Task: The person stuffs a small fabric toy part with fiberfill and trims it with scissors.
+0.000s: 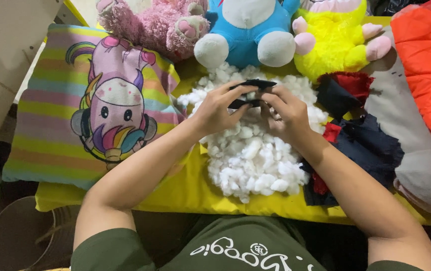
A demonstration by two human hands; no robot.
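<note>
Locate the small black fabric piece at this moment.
Head view, upper centre: black fabric piece pinched between left hand and right hand, above the white stuffing pile.

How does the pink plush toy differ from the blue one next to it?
The pink plush toy has shaggy fur; the blue plush toy looks smooth. The pink one's feet are pink with darker paw pads, the blue one's feet plain white. The pink one lies beside the striped pillow, the blue one behind the white stuffing. Both are cut off at the top edge.
</note>
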